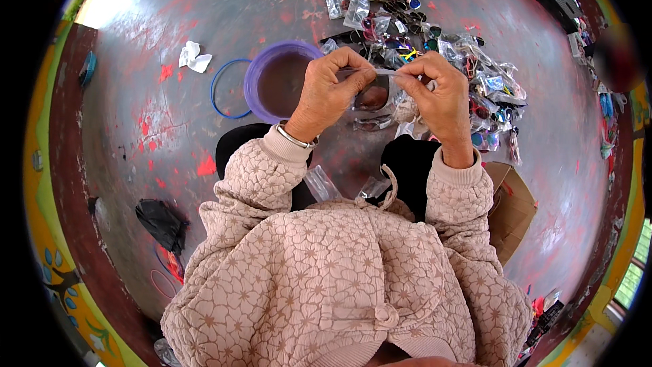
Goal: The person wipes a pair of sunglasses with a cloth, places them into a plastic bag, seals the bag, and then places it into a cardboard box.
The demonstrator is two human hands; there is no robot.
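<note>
A person in a quilted pink jacket (pixel 339 278) is sitting on a grey, red-splashed floor (pixel 170 115), holding a clear plastic sleeve (pixel 375 88) up in front of the chest with both hands. The left hand (pixel 331 88) is pinching the sleeve's top left edge, grip closed on it; the right hand (pixel 440 92) is pinching the top right edge the same way, fingers together on the plastic. A pair of sunglasses (pixel 372 97) is showing through the sleeve, though how far in it is sitting is hard to make out.

Just beyond the left hand a purple bowl (pixel 261 71) is standing, its inside looking dark and its contents not readable. A blue ring (pixel 219 92) is lying just beside it, and a crumpled white scrap (pixel 193 57) farther left. Behind and to the right of the hands a heap of bagged sunglasses (pixel 468 61) is spreading across the floor. Two empty clear sleeves (pixel 320 183) are resting in the lap. A brown cardboard piece (pixel 513 207) is lying by the right elbow, partly hidden by the sleeve. A black bag (pixel 161 223) is lying at the left.
</note>
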